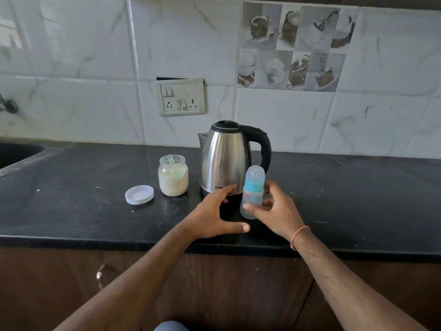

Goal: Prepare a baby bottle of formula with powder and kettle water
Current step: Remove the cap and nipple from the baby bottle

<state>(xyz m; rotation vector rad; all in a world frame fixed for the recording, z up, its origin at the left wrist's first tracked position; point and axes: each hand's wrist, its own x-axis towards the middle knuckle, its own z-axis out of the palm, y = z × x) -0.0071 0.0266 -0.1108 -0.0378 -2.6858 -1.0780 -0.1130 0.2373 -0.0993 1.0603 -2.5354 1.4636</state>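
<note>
Head view shows us early in the job, as far as we can judge. Our right hand (276, 209) holds the baby bottle (253, 192) upright just above the dark desk (71, 177), right in front of the steel kettle (229, 158); its fingers (249, 207) curl round the lower body of the bottle, thumb across the front. The bottle looks empty, and its blue collar and clear dome cap appear to be on, so nothing seems to have gone in yet. Our left hand (214, 211) hovers just beside it with fingers spread and relaxed, gripping nothing, the thumb stretched toward the bottle's base. One step looks done: the powder jar (173, 175) stands open to the left of the kettle, a green scoop (175, 167) resting inside on the powder, and its white lid (139, 194) lies apart on the desk. What we reckon remains is uncapping the bottle, scooping powder in, pouring kettle water, closing it and mixing. We cannot tell whether the kettle holds water.
</note>
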